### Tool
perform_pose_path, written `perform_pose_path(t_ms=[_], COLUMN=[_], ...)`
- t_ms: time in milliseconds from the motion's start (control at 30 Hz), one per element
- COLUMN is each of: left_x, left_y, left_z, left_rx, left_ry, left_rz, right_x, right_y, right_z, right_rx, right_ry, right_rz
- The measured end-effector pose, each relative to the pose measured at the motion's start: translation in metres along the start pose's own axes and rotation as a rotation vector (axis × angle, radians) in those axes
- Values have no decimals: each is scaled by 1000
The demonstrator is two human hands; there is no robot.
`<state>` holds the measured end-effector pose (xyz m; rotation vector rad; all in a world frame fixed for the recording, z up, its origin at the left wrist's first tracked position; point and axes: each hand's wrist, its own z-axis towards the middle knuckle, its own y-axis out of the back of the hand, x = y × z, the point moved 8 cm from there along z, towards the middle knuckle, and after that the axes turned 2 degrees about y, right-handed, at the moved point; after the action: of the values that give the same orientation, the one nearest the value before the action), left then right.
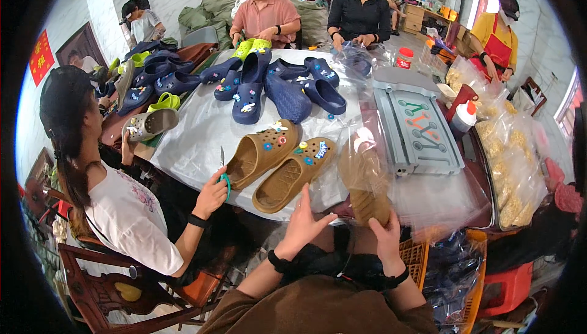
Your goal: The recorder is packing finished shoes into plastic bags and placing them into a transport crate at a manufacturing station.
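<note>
My right hand (pixel 387 241) grips the near end of a brown clog (pixel 365 196), thumb on top. Clear plastic, seemingly a bag (pixel 359 141), covers that clog's far part. My left hand (pixel 304 222) is spread and empty, its index fingertip close to the heel of another brown clog (pixel 293 178); whether it touches I cannot tell. Beside this one lies a third brown clog (pixel 260 153). Both loose clogs carry colourful charms on their toes and lie on the white-covered table (pixel 195 150).
At left, a co-worker's hand (pixel 211 196) holds teal-handled scissors (pixel 224 175) near the brown clogs; the other hand holds a grey clog (pixel 151 123). Navy clogs (pixel 293 98) pile up beyond. At right stand a grey plastic case (pixel 422 126), flat clear bags (pixel 437 202) and an orange basket (pixel 414 260).
</note>
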<state>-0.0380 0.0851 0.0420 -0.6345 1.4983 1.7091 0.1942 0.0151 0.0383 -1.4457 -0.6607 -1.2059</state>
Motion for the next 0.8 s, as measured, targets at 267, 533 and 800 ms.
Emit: perform_pose_path(t_ms=[267,533,800], left_x=[14,9,24], left_y=[-32,-28,-35], left_z=[-2,-16,-22], left_rx=[197,258,280], left_ry=[136,86,187], left_rz=[-633,-588,-645], right_x=[6,19,34], right_y=[-24,-16,-23], right_z=[-6,12,17], right_rx=[225,-8,0], right_ry=[210,323,357], right_rz=[-554,-750,-862])
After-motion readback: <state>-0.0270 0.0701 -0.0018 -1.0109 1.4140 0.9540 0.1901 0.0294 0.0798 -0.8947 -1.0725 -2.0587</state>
